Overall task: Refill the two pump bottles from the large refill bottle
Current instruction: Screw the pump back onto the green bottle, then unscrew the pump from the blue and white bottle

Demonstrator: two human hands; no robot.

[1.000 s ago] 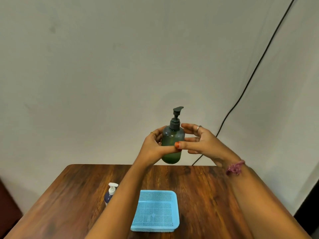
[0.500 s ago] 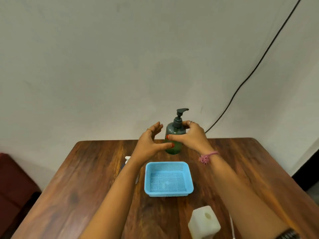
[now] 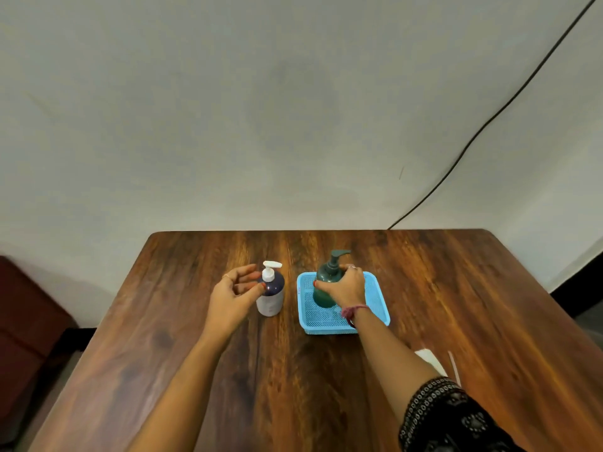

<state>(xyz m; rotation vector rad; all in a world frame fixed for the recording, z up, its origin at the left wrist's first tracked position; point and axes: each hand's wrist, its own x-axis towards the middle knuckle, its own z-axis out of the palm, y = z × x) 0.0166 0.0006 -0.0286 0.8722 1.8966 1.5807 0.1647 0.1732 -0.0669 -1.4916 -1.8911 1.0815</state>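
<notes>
Here the right hand (image 3: 346,285) grips the green bottle (image 3: 326,282) in the blue basket (image 3: 375,308); left hand (image 3: 233,293) open beside the white-pump bottle (image 3: 272,293).

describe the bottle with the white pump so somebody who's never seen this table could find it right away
On the wooden table, find the blue mesh basket near the middle. Just left of it, outside the basket, stands the dark blue bottle with the white pump, beside the left hand. Its neighbour, the green bottle, has a dark pump and stands inside the basket.
</notes>
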